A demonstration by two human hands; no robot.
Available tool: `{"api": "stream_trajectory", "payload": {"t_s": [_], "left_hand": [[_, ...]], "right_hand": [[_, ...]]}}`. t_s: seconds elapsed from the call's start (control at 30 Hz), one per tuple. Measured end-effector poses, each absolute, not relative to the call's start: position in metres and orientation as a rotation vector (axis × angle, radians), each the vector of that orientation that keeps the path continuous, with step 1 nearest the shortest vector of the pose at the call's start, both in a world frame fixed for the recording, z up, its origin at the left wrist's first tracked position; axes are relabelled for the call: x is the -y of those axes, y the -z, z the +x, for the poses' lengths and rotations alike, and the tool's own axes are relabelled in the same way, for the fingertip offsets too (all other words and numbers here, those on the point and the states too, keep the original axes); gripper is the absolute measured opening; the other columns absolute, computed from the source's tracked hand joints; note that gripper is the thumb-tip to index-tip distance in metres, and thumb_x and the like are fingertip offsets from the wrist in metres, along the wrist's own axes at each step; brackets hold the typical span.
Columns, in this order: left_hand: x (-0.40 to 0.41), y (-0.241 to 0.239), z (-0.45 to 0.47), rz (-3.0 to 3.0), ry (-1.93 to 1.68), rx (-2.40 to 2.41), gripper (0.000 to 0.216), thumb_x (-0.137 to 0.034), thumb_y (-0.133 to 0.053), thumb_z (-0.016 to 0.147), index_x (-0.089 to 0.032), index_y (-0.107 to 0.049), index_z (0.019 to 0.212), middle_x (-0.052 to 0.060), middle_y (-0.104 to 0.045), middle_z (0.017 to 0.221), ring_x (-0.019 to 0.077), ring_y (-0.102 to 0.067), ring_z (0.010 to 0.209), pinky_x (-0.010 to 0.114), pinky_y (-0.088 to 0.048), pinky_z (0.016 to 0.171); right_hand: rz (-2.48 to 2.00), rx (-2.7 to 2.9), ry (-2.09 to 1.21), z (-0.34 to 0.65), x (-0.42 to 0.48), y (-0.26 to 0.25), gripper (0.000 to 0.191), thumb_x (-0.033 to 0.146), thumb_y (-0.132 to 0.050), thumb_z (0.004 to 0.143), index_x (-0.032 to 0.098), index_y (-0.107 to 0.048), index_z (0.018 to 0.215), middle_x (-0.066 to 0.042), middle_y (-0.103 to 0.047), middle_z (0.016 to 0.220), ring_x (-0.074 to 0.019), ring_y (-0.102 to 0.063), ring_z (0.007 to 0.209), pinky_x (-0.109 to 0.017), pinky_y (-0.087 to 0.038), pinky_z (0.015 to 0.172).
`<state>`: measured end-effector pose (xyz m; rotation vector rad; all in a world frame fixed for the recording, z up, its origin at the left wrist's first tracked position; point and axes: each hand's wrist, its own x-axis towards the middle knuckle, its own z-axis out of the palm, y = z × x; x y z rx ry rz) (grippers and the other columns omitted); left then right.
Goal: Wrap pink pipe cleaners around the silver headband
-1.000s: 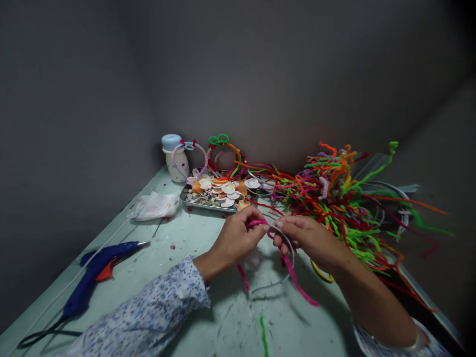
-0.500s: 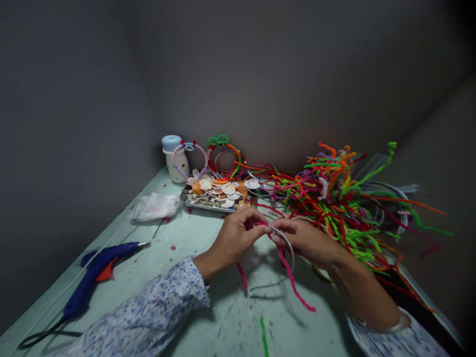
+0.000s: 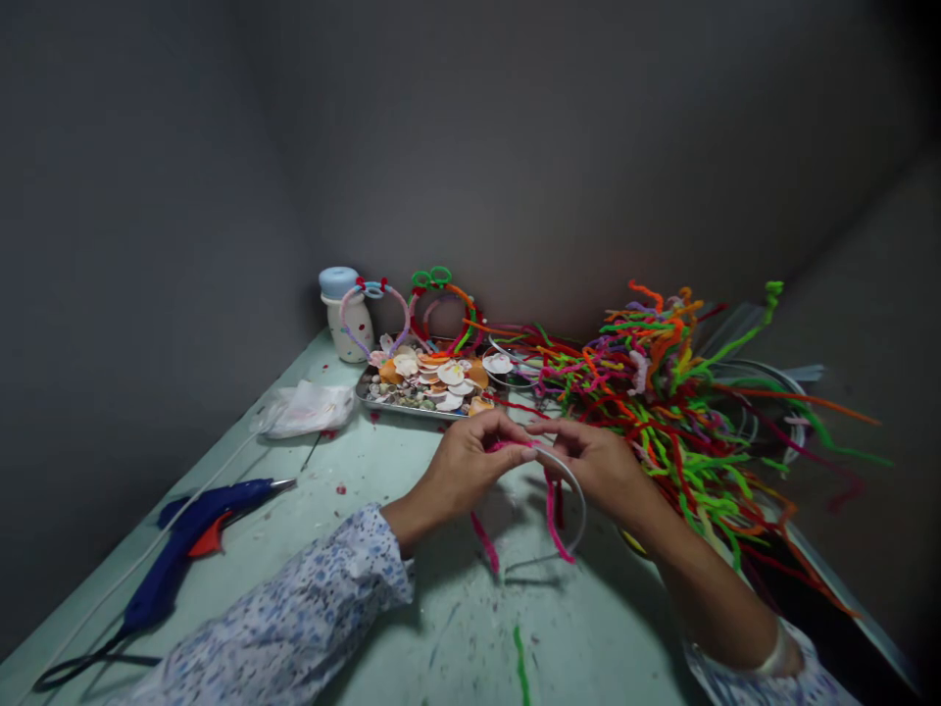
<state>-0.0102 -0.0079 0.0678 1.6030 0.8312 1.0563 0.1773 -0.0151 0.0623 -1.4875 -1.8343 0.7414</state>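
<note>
My left hand [image 3: 477, 459] is closed in a pinch on a thin pale headband [image 3: 577, 500], where a bright pink pipe cleaner [image 3: 551, 515] wraps its top. One end of the pink strand hangs below my left fingers, and the other drops inside the headband's curve. My right hand [image 3: 595, 466] is at the right side of the headband, its index finger reaching toward my left fingertips. Its thumb and fingers close on the pink pipe cleaner, though the contact is partly hidden.
A big heap of coloured pipe cleaners [image 3: 662, 392] lies at the right. Behind my hands are a metal tray [image 3: 412, 409] of flat pieces, finished headbands [image 3: 407, 319] and a blue-lidded bottle [image 3: 349, 328]. At left lie a blue glue gun [image 3: 173, 559] and a plastic packet [image 3: 309, 409].
The hanging pink end has swung left and now hangs shorter, closer to the headband. My right fingers have risen and spread a little; my left hand keeps its place.
</note>
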Motion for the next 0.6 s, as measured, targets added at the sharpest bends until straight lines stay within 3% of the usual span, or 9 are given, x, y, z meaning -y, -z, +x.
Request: {"api": "stream_trajectory", "payload": {"t_s": [0.13,0.37,0.5,0.6], "left_hand": [[0.009,-0.069,-0.01,1.591,-1.081,-0.792,0.014,-0.028,-0.068,0.075,-0.015,-0.064,0.08,0.0,-0.062,0.077,0.0112,-0.054,0.073,0.024,-0.041,0.07],[0.009,-0.069,-0.01,1.588,-1.081,-0.813,0.016,-0.031,-0.065,0.078,-0.015,-0.062,0.082,0.001,-0.06,0.079,0.0122,-0.053,0.074,0.025,-0.04,0.07],[0.008,-0.066,-0.01,1.609,-1.102,-0.845,0.016,-0.031,-0.062,0.08,-0.016,-0.061,0.084,0.001,-0.059,0.082,0.0121,-0.052,0.077,0.025,-0.04,0.071],[0.007,-0.065,-0.011,1.6,-1.113,-0.839,0.017,-0.032,-0.06,0.082,-0.016,-0.059,0.087,0.001,-0.058,0.083,0.0117,-0.051,0.077,0.025,-0.04,0.072]], "right_hand": [[-1.527,1.76,-0.704,0.175,0.017,-0.067,0.036,0.037,-0.063,0.076,0.018,-0.07,0.105,-0.002,-0.066,0.065,-0.0154,-0.056,0.057,-0.025,-0.04,0.054],[-1.392,1.495,-0.942,0.171,0.02,-0.078,0.031,0.038,-0.068,0.073,0.021,-0.07,0.099,-0.004,-0.071,0.086,-0.0191,-0.061,0.073,-0.027,-0.045,0.062],[-1.416,1.411,-0.993,0.17,0.026,-0.088,0.027,0.045,-0.065,0.075,0.021,-0.069,0.085,0.0,-0.062,0.064,-0.0134,-0.05,0.054,-0.025,-0.038,0.05],[-1.382,1.425,-1.145,0.169,0.03,-0.091,0.033,0.051,-0.064,0.076,0.018,-0.067,0.072,-0.001,-0.061,0.062,-0.0126,-0.051,0.055,-0.024,-0.039,0.051]]}}
